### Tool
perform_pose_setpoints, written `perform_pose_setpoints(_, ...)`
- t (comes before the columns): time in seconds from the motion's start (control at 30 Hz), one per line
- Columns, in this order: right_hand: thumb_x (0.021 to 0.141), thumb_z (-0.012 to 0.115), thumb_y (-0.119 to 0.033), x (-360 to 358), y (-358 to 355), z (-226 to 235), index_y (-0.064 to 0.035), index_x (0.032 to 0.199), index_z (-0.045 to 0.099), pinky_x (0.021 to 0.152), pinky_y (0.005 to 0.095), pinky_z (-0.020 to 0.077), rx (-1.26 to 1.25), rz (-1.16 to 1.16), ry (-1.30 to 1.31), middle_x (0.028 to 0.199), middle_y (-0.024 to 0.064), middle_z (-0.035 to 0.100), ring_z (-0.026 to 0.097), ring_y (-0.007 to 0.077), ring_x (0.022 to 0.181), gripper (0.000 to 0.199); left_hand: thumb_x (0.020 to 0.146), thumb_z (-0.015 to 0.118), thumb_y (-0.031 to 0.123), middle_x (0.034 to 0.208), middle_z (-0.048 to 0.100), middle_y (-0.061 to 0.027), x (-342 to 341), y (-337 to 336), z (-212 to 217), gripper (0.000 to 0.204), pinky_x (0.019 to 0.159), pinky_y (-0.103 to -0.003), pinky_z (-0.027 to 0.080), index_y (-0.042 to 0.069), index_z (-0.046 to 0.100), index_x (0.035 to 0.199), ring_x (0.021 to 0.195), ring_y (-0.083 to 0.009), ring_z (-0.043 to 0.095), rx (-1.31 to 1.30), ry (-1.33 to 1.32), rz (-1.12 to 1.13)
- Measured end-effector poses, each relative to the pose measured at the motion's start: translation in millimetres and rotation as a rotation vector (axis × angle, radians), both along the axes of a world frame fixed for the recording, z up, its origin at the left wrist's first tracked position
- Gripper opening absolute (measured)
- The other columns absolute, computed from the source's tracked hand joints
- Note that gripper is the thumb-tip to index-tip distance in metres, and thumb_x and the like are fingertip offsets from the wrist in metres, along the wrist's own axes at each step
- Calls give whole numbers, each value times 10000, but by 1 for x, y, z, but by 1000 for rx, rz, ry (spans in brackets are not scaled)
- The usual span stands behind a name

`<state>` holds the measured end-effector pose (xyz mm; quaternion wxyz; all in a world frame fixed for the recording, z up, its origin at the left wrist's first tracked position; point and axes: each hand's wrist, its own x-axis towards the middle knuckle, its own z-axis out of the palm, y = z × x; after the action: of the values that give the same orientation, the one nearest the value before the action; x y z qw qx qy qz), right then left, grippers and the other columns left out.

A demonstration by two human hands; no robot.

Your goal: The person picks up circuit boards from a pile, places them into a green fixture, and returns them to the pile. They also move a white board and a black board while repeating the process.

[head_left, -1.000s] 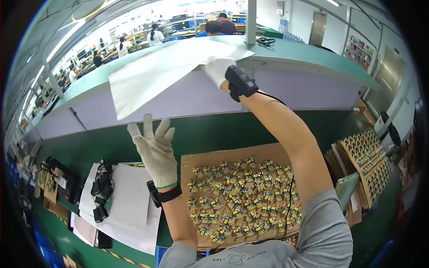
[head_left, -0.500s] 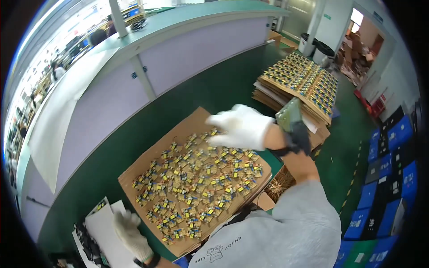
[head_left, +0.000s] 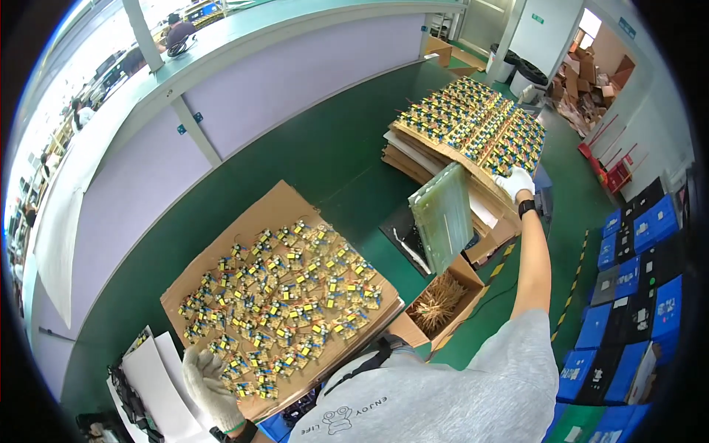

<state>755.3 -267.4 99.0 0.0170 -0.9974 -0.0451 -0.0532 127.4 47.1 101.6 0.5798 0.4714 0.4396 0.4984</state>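
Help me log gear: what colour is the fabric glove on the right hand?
The fabric glove is white, seen in the head view.

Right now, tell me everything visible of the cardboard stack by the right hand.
The stack has uneven brown cardboard layers with paler sheets between. It lies behind a greenish panel, its top carrying rows of small circuit boards with yellow and blue parts. The right hand touches its near edge; the grip is unclear.
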Motion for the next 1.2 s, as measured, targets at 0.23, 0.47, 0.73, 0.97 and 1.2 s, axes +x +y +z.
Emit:
perform_pose_setpoints(0.23,620,748,-587,22,3,7,57,1020,641,765,394,503,11,137,404,1007,188,666,651,294,865,765,923,542,284,747,489,-13,107,-51,7,248,610,-241,399,36,535,930,656,-118,468,-149,-107,-98)
perform_pose_setpoints(0.47,768,712,-416,-74,5,-12,0,1004,551,643,414,474,499,124,-47,785,178,641,610,331,686,504,979,461,252,963,647,-142,162,-93,-14,348,734,-325,523,-28,527,1175,825,-207,641,-104,-62,-429)
perform_pose_setpoints(0.73,763,765,-323,-131,35,-142,-34,1010,546,702,363,474,782,46,-13,861,112,649,610,244,753,438,970,466,259,966,639,-141,221,-123,-27,372,792,-328,503,-45,528,1176,855,-207,627,-224,-18,-615)
perform_pose_setpoints(0.97,768,771,-277,-117,43,-153,-42,964,539,683,347,476,879,396,-240,857,93,644,605,210,744,384,966,470,148,1034,633,-89,241,-130,-31,286,865,-277,471,-32,564,1167,943,-141,598,-306,-9,-622)
perform_pose_setpoints(1.2,777,761,-260,-102,42,-154,-25,961,534,649,339,473,982,390,-115,792,86,628,579,186,679,375,964,485,246,993,641,-124,256,-129,-37,352,789,-319,503,-28,550,1175,859,-184,618,-352,-27,-602)
